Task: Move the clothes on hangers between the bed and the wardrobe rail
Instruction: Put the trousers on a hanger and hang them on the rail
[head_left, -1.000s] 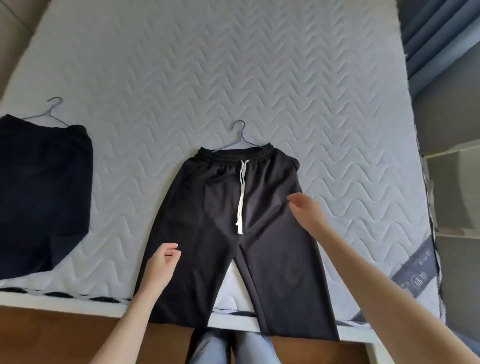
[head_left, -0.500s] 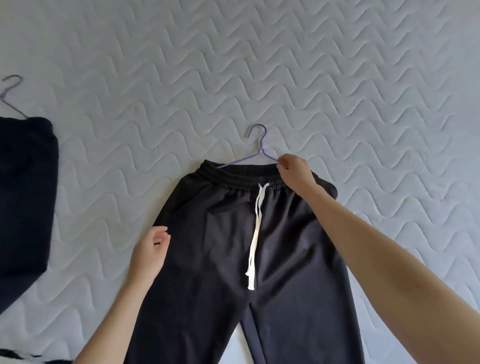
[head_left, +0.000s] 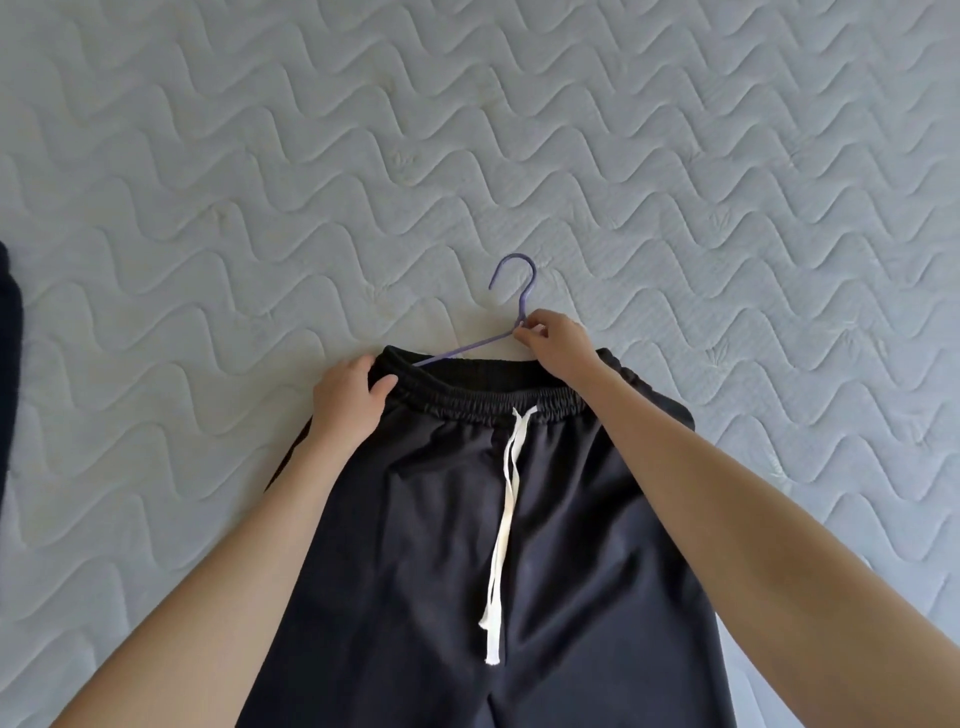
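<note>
Both hands are on it. The right hand (head_left: 558, 345) pinches the hanger (head_left: 522, 296) at its neck, just under the hook, thumb and fingertips closed on the purple wire. The left hand (head_left: 350, 402) grips the trousers (head_left: 571, 545) at the left end of the waist, thumb on top of the elastic, fingers curled over the edge. The trousers lie flat in the middle of the bed (head_left: 260, 156), waist away from the person, legs running down out of sight. The white cord (head_left: 501, 519) trails straight down the front.

I'd call this the pick-up. To do it well, lift by the hanger's neck and let the left hand steady the waist so it can't slide off the wire. Raise it level and let the legs peel off the bed rather than drag. A thin wire like that could tip if the weight sits to one side.

The bed is a pale quilted mattress with wavy stitching. A dark garment (head_left: 8, 322) peeks in at the far left. There's no wardrobe in sight.
</note>
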